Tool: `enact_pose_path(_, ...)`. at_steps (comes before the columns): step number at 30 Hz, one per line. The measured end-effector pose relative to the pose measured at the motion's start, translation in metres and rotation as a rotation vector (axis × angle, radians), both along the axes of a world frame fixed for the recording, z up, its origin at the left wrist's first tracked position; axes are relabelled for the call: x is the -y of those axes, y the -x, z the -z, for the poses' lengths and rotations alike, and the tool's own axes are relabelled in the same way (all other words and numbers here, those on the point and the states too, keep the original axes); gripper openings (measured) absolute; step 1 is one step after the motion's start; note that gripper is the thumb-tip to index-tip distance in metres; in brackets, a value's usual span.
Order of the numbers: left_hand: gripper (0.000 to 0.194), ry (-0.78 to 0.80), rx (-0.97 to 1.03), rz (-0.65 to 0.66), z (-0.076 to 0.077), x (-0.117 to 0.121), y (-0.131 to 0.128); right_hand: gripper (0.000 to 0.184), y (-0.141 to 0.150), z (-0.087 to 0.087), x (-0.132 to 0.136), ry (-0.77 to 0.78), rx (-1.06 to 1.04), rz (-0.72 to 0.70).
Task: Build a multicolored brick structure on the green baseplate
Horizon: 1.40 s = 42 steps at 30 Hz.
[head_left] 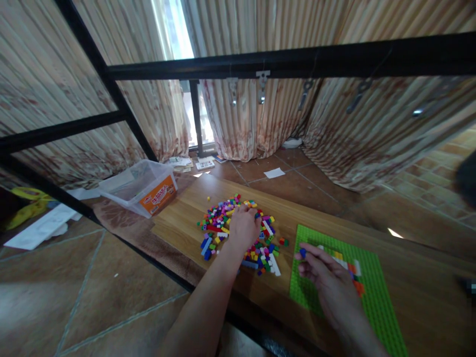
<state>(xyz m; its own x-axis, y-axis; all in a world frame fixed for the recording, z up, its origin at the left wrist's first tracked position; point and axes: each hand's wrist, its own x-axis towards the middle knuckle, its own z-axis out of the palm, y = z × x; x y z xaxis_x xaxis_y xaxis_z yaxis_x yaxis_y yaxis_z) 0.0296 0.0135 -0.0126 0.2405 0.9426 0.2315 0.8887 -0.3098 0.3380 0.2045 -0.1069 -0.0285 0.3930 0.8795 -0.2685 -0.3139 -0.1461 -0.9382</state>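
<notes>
My left hand (244, 229) is over a loose pile of small toy building bricks (219, 213) of many colours. Its fingers are bent down among the bricks and slightly apart, their tips partly hidden; no brick is plainly held. Between the thumb and fingertips of my right hand (330, 277) is a small blue brick (303, 253). That hand hovers above the left part of a green studded baseplate (375, 297). White, yellow and orange bricks (358, 287) sit on the plate, partly covered by my right hand.
The wooden table (178, 218) carries pile and plate. A clear plastic bin (130, 186) with an orange label stands beyond its left end. Black metal bars (260, 59) cross ahead, with metal clips hanging below. Papers (274, 173) lie on the tiled floor before curtains.
</notes>
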Motion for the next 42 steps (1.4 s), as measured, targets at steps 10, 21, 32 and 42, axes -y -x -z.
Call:
enact_pose_path(10,0.019,0.055,0.017,-0.250,0.004,-0.006,-0.029,0.036,-0.003,-0.003,0.005,0.003,0.042,-0.005)
enact_pose_path(21,0.013,0.013,0.028,-0.209,-0.003,-0.008,-0.022,0.032,-0.002,-0.019,0.007,0.000,-0.184,0.007)
enact_pose_path(32,0.005,0.484,0.850,0.453,-0.011,0.041,-0.030,0.041,0.018,-0.025,-0.005,-0.030,-0.107,0.031)
enact_pose_path(42,0.014,0.832,1.110,0.327,-0.018,0.048,-0.033,0.039,0.020,-0.018,-0.006,-0.086,0.077,-0.027)
